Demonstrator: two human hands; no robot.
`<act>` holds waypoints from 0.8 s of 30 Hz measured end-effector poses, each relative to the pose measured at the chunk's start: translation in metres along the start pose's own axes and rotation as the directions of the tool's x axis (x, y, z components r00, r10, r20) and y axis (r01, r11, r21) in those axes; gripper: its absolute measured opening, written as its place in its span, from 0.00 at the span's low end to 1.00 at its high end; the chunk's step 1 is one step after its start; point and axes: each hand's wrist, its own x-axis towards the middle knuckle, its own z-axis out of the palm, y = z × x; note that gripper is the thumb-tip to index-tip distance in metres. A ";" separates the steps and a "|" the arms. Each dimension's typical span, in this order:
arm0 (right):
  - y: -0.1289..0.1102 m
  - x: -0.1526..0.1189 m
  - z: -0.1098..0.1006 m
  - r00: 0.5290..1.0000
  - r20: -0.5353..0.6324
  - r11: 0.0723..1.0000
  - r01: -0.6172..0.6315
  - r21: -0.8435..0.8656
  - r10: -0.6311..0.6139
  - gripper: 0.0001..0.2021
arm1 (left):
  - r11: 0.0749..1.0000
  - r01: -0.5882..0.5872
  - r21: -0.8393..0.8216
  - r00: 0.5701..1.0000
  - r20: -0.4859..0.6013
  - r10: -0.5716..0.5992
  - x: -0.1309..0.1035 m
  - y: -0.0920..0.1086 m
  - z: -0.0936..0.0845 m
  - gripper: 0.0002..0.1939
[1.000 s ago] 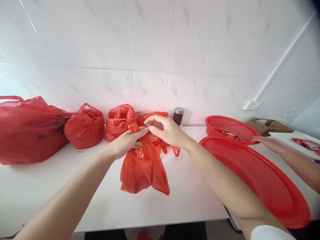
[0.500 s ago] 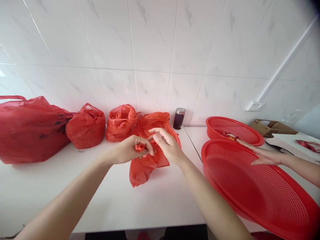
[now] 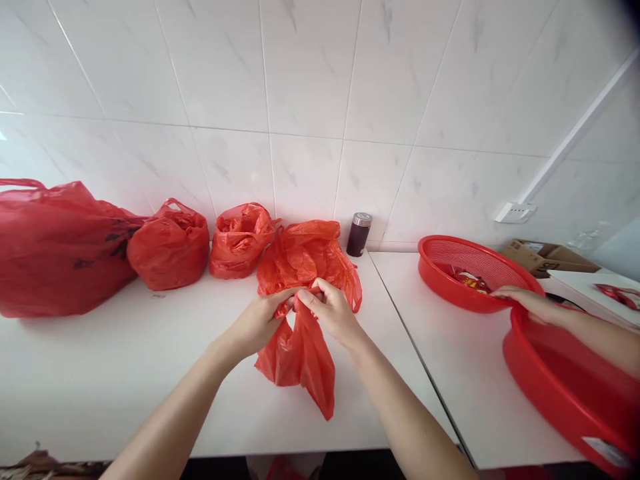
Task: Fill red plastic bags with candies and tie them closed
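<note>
Between my two hands hangs a thin red plastic bag (image 3: 295, 363), gathered at its top and drooping toward the white table. My left hand (image 3: 261, 320) pinches its upper edge on the left. Thumb and fingers of my right hand (image 3: 331, 308) grip the same bag a little to the right, close to the left fingertips. Just behind, a crumpled open red plastic bag (image 3: 310, 250) lies on the table. An upright red bag (image 3: 237, 243) with bunched plastic inside stands to its left, beside a fuller red bag (image 3: 170, 250).
At far left sits a large stuffed red bag (image 3: 60, 260). A dark thermos (image 3: 359, 235) stands by the wall. On the right, another person's hand (image 3: 530, 303) is at the red baskets: one (image 3: 465, 300) holding small packets, one (image 3: 545, 387) nearer. A cardboard box (image 3: 550, 257) lies behind.
My right hand has closed on the bag, which now hangs spread between both hands. The other person's hand and the large basket have moved right and nearer; the smaller basket has shifted slightly.
</note>
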 end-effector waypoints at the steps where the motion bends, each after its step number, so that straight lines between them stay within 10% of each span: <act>1: 0.007 -0.002 -0.004 0.998 -0.056 1.000 -0.026 0.007 0.027 0.20 | 0.997 0.064 -0.029 0.998 -0.018 -0.065 -0.010 -0.011 0.002 0.19; 6: 0.055 -0.004 -0.030 0.937 -0.285 0.975 -0.162 0.150 0.199 0.22 | 0.945 0.277 -0.174 0.949 -0.104 -0.298 -0.062 -0.067 0.022 0.22; 10: 0.082 -0.004 -0.021 0.895 -0.446 0.965 -0.089 -0.248 -0.032 0.17 | 0.916 0.281 -0.287 0.882 -0.298 -0.364 -0.071 -0.069 0.052 0.23; 14: 0.098 -0.010 0.008 0.925 -0.352 0.821 -0.088 -0.564 -0.143 0.15 | 0.905 0.281 -0.318 0.777 -0.479 -0.409 -0.049 -0.055 0.081 0.22; 24: 0.141 -0.018 -0.006 0.947 -0.278 0.685 -0.094 -0.722 -0.163 0.09 | 0.801 0.528 0.282 0.848 -0.229 -0.478 -0.017 -0.083 0.086 0.13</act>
